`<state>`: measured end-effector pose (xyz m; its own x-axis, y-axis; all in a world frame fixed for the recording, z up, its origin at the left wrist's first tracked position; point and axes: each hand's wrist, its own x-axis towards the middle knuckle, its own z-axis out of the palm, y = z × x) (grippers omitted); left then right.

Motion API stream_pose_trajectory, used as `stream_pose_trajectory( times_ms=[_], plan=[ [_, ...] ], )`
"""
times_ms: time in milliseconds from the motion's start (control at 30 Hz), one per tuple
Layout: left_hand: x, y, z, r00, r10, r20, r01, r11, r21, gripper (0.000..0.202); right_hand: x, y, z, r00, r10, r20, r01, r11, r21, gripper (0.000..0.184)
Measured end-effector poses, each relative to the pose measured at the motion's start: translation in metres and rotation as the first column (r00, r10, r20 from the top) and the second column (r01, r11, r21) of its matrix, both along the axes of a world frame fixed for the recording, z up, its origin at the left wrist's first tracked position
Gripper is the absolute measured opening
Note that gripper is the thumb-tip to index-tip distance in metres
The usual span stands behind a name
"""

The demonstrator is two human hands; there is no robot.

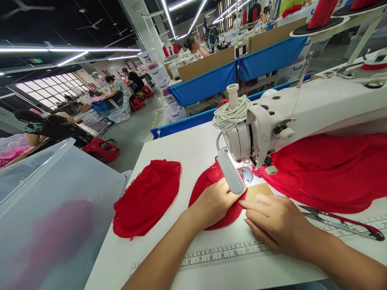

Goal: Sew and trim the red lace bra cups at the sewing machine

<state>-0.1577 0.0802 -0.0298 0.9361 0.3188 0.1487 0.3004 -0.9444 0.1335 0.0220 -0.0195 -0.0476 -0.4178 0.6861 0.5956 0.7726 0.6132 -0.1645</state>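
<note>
A rounded red fabric piece (pixel 199 193) lies on the white table beneath the head of a sewing machine (pixel 242 139). My left hand (pixel 211 203) rests flat over this piece, its fingertips partly hidden behind a small grey lamp (pixel 231 172). From the right, my right hand (pixel 275 219) has its fingers together at the piece's edge, thumb tucked below, apparently pinching it. Just beyond those fingers is a tan patch (pixel 259 192) on the machine bed. The needle area is lit, and the needle itself is hard to make out.
Another red fabric piece (pixel 148 197) lies to the left. A large red cloth (pixel 329 173) fills the space under the machine arm. Red-handled scissors (pixel 344 222) lie near my right wrist, by a printed ruler (pixel 223 255). A translucent bin (pixel 60 217) stands left of the table.
</note>
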Motion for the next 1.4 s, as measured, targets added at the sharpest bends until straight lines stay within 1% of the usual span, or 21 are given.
stream_pose_trajectory(
  times_ms=[133,333,500,600,767,933,1067,1200,1300,1400],
  plan=[
    [0.001,-0.004,0.002,0.999,0.019,-0.037,-0.017,0.999,0.051,0.031,0.0,0.001,-0.002,1.0,0.009,-0.005,-0.009,1.0,-0.001,0.027],
    [0.002,-0.01,0.006,0.999,0.036,-0.008,-0.034,0.992,0.121,0.03,0.0,0.0,-0.003,1.0,0.015,-0.026,-0.015,1.0,0.014,0.026],
    [0.001,-0.012,0.004,1.0,0.001,-0.006,0.0,0.986,0.165,0.034,0.0,0.002,-0.003,1.0,0.01,-0.021,-0.01,1.0,0.007,0.029],
    [0.002,-0.013,0.004,1.0,-0.002,-0.008,0.004,0.984,0.179,0.033,0.0,0.003,-0.003,1.0,0.009,-0.028,-0.008,1.0,0.013,0.029],
    [0.005,-0.016,0.004,0.999,0.031,-0.013,-0.027,0.97,0.241,0.034,-0.001,0.005,-0.005,1.0,0.008,-0.025,-0.008,1.0,0.008,0.031],
    [0.008,-0.018,0.0,0.998,0.056,-0.001,-0.053,0.955,0.292,0.036,0.001,0.005,-0.006,0.999,-0.003,-0.033,0.003,1.0,0.018,0.03],
    [0.009,-0.018,-0.004,0.995,0.101,-0.008,-0.096,0.962,0.258,0.034,0.001,0.006,-0.005,0.999,-0.018,-0.033,0.019,0.999,0.03,0.031],
    [0.009,-0.017,-0.009,0.986,0.16,0.04,-0.164,0.981,0.108,0.033,0.001,0.008,-0.004,0.999,-0.027,-0.028,0.029,0.998,0.059,0.033],
    [0.009,-0.016,-0.013,0.973,0.221,0.07,-0.223,0.975,0.013,0.033,0.001,0.009,-0.003,0.999,-0.029,-0.039,0.032,0.997,0.07,0.033],
    [0.01,-0.014,-0.014,0.969,0.239,0.059,-0.241,0.97,0.027,0.03,0.001,0.009,-0.002,0.998,-0.03,-0.05,0.033,0.997,0.066,0.03]
  ],
)
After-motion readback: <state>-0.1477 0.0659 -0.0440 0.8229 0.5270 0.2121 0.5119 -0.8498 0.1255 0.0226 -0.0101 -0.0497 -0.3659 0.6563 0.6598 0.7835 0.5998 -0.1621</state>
